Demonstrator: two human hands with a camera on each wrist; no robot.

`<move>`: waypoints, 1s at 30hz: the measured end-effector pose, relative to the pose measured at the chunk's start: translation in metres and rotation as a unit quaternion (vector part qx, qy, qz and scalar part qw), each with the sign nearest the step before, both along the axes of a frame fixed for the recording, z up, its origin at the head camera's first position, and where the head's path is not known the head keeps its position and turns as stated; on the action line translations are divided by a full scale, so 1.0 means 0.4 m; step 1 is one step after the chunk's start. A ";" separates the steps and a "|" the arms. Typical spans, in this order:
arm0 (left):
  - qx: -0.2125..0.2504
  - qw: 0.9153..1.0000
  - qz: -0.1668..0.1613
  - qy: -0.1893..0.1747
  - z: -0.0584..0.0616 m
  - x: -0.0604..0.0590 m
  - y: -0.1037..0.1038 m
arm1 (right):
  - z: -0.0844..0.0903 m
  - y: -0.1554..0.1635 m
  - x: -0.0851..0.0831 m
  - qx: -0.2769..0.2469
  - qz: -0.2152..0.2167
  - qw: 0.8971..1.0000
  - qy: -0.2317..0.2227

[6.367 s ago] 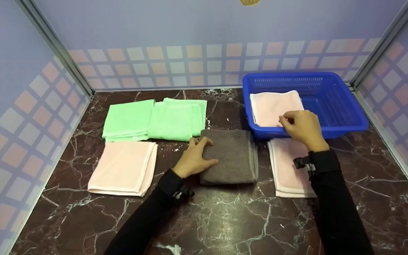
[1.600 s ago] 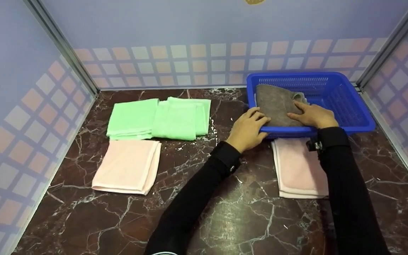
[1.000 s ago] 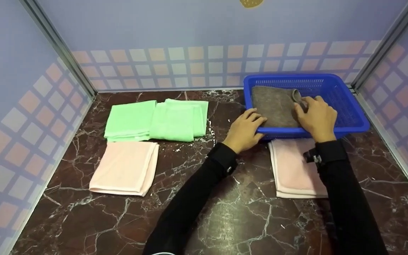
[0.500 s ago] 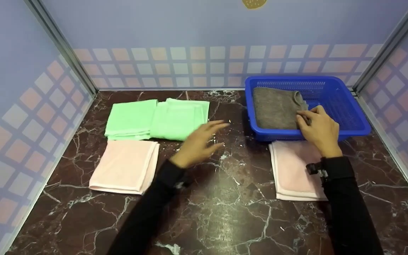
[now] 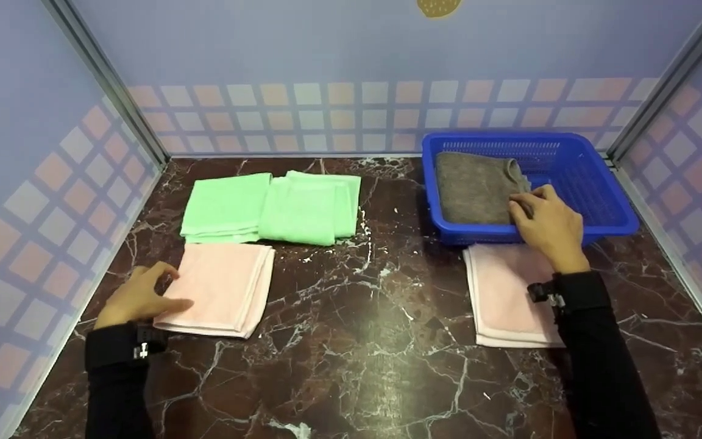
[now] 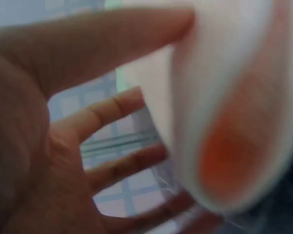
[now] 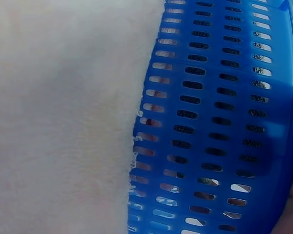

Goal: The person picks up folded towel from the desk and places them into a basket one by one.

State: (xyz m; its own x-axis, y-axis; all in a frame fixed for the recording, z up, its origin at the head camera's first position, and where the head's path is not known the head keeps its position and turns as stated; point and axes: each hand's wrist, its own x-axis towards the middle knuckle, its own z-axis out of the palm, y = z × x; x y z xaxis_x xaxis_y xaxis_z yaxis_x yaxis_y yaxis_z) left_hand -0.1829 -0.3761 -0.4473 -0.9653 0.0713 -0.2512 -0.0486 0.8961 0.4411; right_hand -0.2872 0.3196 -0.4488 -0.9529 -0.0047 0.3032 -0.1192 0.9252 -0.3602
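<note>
My left hand (image 5: 144, 292) is at the left edge of a folded pink towel (image 5: 217, 288) on the marble table. In the left wrist view its thumb (image 6: 88, 48) lies over the blurred towel edge (image 6: 224, 97) and its fingers (image 6: 122, 105) reach behind it. My right hand (image 5: 547, 221) rests with loosely bent fingers on the right edge of a folded grey towel (image 5: 473, 186). That towel lies in the left half of the blue basket (image 5: 595, 225). The right wrist view shows only the basket's slotted wall (image 7: 215, 122) beside pale cloth (image 7: 58, 117).
A second folded pink towel (image 5: 500, 292) lies in front of the basket, partly under my right forearm. Two folded green towels (image 5: 223, 206) (image 5: 308, 204) lie side by side at the back left. Tiled walls close in the table (image 5: 363, 341) on three sides.
My left hand left the basket's front rim, swept left across the table and arrived at the left pink towel's edge. My right hand stays on the grey towel.
</note>
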 end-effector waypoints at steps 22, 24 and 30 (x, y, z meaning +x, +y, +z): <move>0.015 0.991 -0.108 -0.074 -0.035 -0.070 0.401 | -0.008 -0.007 -0.004 0.008 -0.001 1.000 -0.002; 0.012 0.992 -0.105 -0.073 -0.038 -0.068 0.448 | -0.008 -0.006 -0.002 0.007 0.000 1.000 -0.003; 0.017 0.992 -0.117 -0.035 -0.058 -0.063 0.573 | -0.004 -0.008 0.001 0.004 -0.004 1.000 0.005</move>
State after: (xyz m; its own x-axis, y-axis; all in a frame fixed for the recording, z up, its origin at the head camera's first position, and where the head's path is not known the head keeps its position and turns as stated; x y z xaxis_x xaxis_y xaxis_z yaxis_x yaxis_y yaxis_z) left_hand -0.2081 -0.1470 -0.4704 -0.9012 0.3015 -0.3112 0.1274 0.8708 0.4749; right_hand -0.2868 0.3165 -0.4506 -0.9500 0.0006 0.3122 -0.1151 0.9289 -0.3520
